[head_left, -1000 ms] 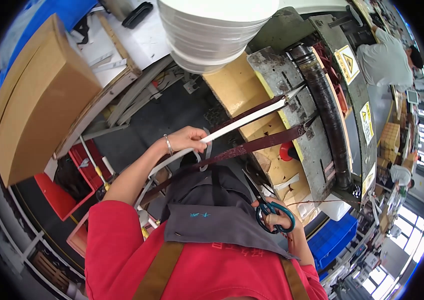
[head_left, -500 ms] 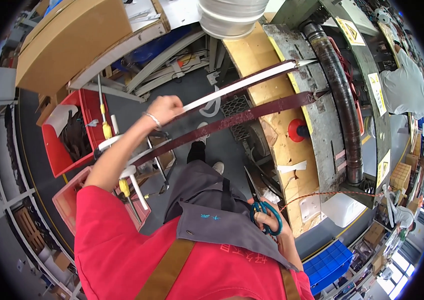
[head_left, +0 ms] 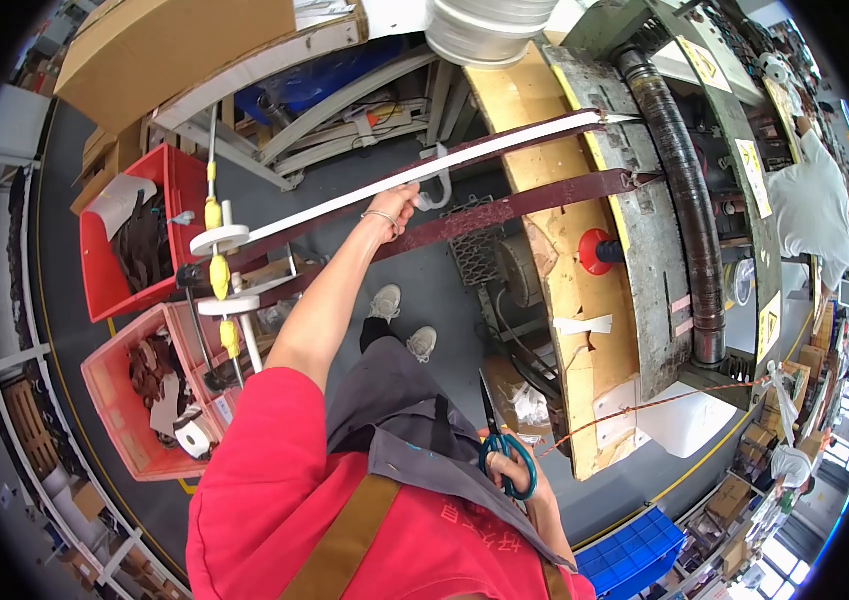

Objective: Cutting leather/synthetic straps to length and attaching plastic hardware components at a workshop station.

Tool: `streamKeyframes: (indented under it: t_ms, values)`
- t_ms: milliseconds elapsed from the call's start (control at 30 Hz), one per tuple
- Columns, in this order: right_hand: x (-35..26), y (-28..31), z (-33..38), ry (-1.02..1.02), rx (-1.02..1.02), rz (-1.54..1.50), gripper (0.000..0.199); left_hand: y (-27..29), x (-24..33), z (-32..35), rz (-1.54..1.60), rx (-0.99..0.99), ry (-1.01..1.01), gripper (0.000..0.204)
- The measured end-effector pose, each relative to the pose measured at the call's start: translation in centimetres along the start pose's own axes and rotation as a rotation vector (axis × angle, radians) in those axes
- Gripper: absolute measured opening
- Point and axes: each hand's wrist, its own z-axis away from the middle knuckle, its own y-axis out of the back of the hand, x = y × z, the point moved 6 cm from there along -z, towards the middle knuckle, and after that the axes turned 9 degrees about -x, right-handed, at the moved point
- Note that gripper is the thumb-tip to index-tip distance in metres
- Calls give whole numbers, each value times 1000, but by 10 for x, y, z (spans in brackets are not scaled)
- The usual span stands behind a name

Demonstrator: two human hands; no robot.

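Signage check: three warning signs, each with a yellow triangle, run down the machine frame (head_left: 769,262): upper sign (head_left: 704,65), middle sign (head_left: 754,178), lower sign (head_left: 769,325). Triangles read clearly; pictograms inside and the small print are too fine to make out. Worker's red shirt (head_left: 259,480) carries chest lettering (head_left: 479,525) in a lighter red, non-Latin characters, partly under the apron (head_left: 424,462). Pink bin (head_left: 109,440) has a small pale label (head_left: 223,409) on its wall, text unreadable at this size.
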Motion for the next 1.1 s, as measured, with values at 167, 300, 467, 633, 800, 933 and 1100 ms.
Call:
streamKeyframes:
  t_ms: [167,300,467,633,800,933,1100]
  values:
    - [3,-1,-10,16,-15,14,39,68,25,95,-960,360,-100,32]
    - [-4,-6,-25,-36,-39,183,39,113,83,183,-1473,645,-11,30]
    - [-8,-11,-40,-109,-67,313,40,141,147,236,-1698,649,50,49]
    - [4,-10,-47,-134,-47,290,41,77,100,230,-914,6,64,25]
    - [4,-17,-56,-139,-42,310,42,89,-18,129,-1748,35,293,20]
    - [10,-10,-56,-120,3,267,41,184,-63,78,-1510,256,595,30]
    - [21,-7,-59,-103,78,163,42,211,-83,89,-1462,268,980,40]
